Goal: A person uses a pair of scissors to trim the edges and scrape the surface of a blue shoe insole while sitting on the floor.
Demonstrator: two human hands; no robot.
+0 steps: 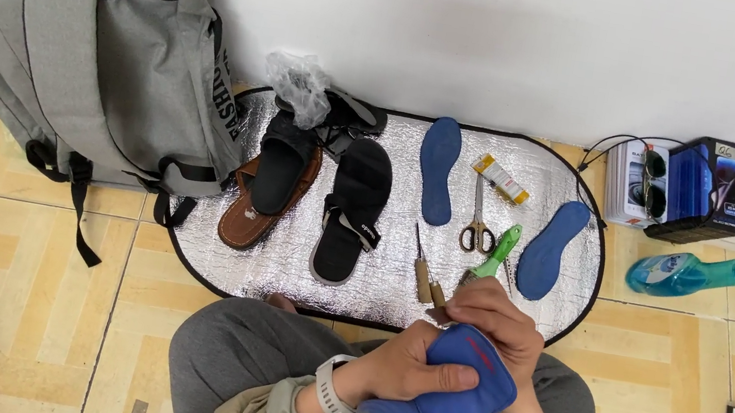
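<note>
Because it is bent double over the lap, the blue insole (457, 388) shows its soft, foam-like face, pinched in the left hand (405, 370) with thumb across the fold; the right hand (493, 315) is closed over its upper edge, seemingly on a small metal tool, too hidden to be sure. Just ahead, on a crinkled silver foil mat (375, 281): two wooden-handled awls (425, 279), a green-handled brush (496, 251), scissors (479, 224), a yellow tube (501, 179), two flat blue insoles (436, 180) and (550, 247), a black sandal (352, 209). A grey fabric backpack (87, 54) slumps against the wall.
</note>
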